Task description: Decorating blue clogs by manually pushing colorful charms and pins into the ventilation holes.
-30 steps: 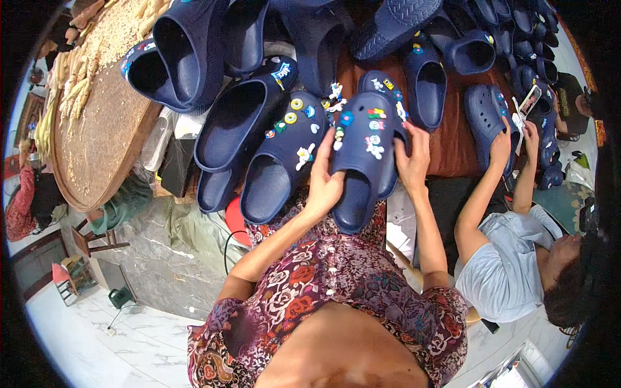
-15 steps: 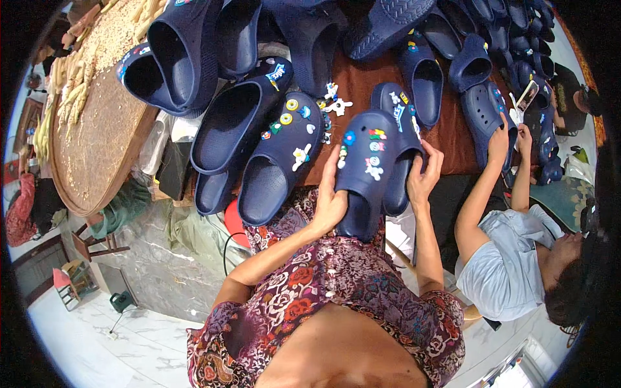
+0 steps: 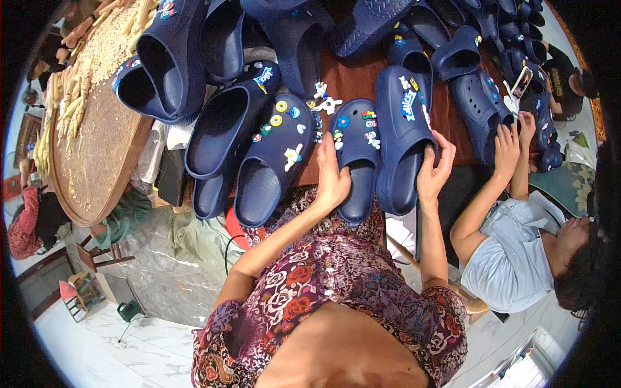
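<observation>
Two navy foam clogs stand side by side before me at the table's near edge. My left hand is closed on the side of the left clog, whose upper carries small colourful charms. On the right clog, a blue-and-white lettered charm and a few smaller ones show. My right hand grips this clog by its side near the opening, fingertips at the rim. Left of my left hand lies another charmed clog, resting beside a further clog. Loose white charms lie just beyond it.
Many more navy clogs crowd the brown-covered table. A round woven tray with corn kernels and cobs stands at left. At right, a person in a light blue shirt handles a clog.
The left clog has come down and the right clog has come up, so they now sit side by side instead of overlapping. The neighbour's hands have shifted slightly on their clog.
</observation>
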### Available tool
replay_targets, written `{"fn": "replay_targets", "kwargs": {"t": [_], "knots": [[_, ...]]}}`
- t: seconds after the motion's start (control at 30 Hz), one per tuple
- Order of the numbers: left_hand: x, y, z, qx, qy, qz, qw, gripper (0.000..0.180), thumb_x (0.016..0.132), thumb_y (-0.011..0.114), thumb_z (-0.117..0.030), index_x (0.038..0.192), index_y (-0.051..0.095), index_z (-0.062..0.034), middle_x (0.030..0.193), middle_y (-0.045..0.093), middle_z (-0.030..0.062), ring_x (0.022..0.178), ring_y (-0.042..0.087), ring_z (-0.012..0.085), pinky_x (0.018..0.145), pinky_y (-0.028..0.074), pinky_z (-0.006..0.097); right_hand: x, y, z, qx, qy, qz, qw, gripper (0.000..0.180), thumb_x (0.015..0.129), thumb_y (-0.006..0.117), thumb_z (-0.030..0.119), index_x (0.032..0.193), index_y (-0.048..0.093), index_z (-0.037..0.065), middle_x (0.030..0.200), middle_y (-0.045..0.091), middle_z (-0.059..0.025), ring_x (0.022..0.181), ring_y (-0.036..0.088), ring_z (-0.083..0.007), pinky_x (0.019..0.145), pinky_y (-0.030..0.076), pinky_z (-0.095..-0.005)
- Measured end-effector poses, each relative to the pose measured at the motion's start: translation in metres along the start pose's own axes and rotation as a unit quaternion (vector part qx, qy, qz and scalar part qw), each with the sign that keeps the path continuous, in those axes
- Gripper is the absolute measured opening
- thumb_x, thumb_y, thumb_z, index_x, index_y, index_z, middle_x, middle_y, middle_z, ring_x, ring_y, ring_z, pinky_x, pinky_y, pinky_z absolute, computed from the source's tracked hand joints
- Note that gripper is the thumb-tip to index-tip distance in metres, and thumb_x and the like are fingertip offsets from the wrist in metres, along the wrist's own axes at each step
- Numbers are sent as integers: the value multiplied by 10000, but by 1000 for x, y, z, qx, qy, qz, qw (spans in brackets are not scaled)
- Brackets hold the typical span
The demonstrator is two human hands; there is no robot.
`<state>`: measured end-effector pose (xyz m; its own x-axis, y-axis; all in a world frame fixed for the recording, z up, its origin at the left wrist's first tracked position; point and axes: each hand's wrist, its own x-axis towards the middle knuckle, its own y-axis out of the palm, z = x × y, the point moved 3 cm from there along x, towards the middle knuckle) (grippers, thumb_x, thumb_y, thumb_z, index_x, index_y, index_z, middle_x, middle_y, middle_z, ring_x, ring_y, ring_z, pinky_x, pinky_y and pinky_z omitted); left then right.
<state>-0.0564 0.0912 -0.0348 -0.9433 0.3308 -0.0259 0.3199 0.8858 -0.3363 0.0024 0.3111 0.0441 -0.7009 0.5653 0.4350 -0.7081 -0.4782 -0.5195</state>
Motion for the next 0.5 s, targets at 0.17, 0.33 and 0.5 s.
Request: {"fn": "replay_targets", "kwargs": {"t": [0.17,0.33,0.5], "knots": [[11,25,-2,17,5,14,1000,856,762,519,97,1527,138,49,1525,216,287,1437,213,435,1201,176,441,16,-11,3,-2,-4,12,1000,252,927,564,-4,1171,629,-7,1094,573,-112,1034,574,-213,944,427,-298],[23,45,-15,-6,4,40,999,859,749,505,94,1503,95,114,1516,137,366,1400,185,510,1190,170,476,26,-12,19,68,55,27,996,278,939,570,9,1210,631,6,1063,557,-67,967,551,-146,859,430,-250],[63,86,8,-402,-142,57,903,600,1019,527,-243,1496,242,-14,1445,394,165,1298,443,259,1114,356,392,31,4,46,39,26,50,998,263,918,595,12,1177,641,14,1052,569,-72,945,560,-146,823,441,-244]]}}
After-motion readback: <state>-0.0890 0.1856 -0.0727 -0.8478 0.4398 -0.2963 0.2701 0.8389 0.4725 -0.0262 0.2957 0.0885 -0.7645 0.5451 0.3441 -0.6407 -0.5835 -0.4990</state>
